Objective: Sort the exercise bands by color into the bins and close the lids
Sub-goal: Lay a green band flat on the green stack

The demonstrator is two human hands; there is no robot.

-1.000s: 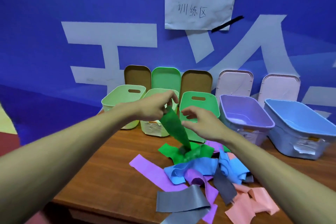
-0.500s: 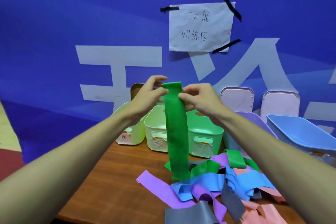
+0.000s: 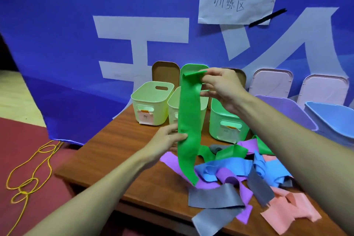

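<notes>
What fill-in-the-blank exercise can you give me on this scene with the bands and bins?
The right hand pinches the top of a ____ band.
The bin farthest right is ____.
A ____ cord lies on the floor.
Missing: green, blue, yellow.

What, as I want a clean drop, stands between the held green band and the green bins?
Nothing visible does. The right hand pinches the green band, the left hand holds its middle, in front of the open green bins.
</notes>
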